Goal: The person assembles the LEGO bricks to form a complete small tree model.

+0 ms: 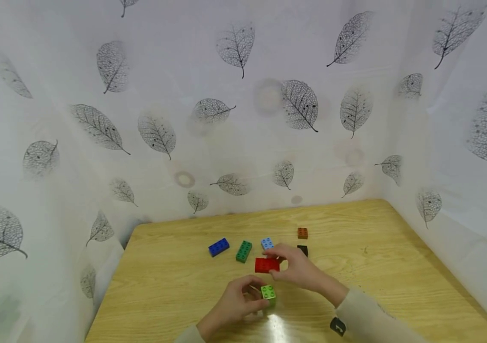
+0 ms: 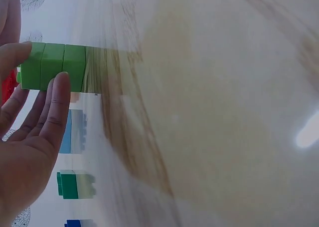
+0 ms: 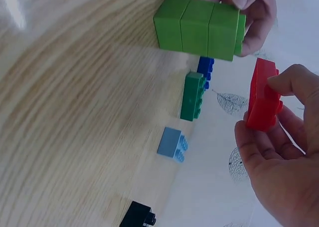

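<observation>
Pinching the red brick [image 1: 263,265] by one end between thumb and fingers, our right hand [image 1: 299,269] has it up off the table [image 1: 162,286], apart from the green tower [image 1: 268,292]. That's three blocks stacked upright, with our left hand's [image 1: 235,301] thumb and fingertips gripping its sides. Both look like hard plastic, so we'd guess light, stiff, a bit slick on the flat faces and tough to break. We'd hold the red one by its ends, clear of the underside, and steady the tower low so it doesn't tip. As for clutter, the light blue brick [image 1: 266,243] sits just past our right fingertips, the black brick [image 1: 304,249] is partly hidden by that hand, and the brown brick [image 1: 303,233] is farther back. The dark green brick [image 1: 243,251] and blue brick [image 1: 219,247] lie off left. Mostly it's our own hands crowding each other.
</observation>
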The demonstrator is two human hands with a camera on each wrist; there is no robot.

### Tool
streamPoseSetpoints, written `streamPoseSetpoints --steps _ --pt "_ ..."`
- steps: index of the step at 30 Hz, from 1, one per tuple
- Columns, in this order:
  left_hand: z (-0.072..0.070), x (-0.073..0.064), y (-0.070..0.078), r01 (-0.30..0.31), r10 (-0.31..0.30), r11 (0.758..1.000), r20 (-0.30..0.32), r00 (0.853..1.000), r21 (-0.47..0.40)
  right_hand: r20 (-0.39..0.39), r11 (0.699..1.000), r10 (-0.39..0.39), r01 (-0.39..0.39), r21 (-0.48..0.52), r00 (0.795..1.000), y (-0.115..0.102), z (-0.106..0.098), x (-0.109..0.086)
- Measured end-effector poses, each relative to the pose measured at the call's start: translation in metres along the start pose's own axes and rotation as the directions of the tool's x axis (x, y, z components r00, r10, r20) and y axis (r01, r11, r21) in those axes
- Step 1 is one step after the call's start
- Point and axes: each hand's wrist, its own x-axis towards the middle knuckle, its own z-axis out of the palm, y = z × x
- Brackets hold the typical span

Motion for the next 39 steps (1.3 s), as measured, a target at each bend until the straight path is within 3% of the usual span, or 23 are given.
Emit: streamPoseSetpoints --steps 12,29,39 --pt "0.000 0.001 -0.001 -0.014 0.014 1.000 -0.007 1.000 -0.012 0.068 0.999 -0.025 0.022 0.043 0.997 -0.014 0.008 -0.011" --pt "0.000 0.000 0.000 0.018 -0.018 1.000 -0.031 0.999 0.001 0.097 0.984 -0.162 0.153 0.089 0.982 -0.013 0.022 -0.018" --pt "0.001 -0.001 0.001 -0.005 0.005 1.000 -0.025 1.000 0.013 0.117 0.990 -0.138 0.133 0.050 0.984 -0.011 0.026 -0.021"
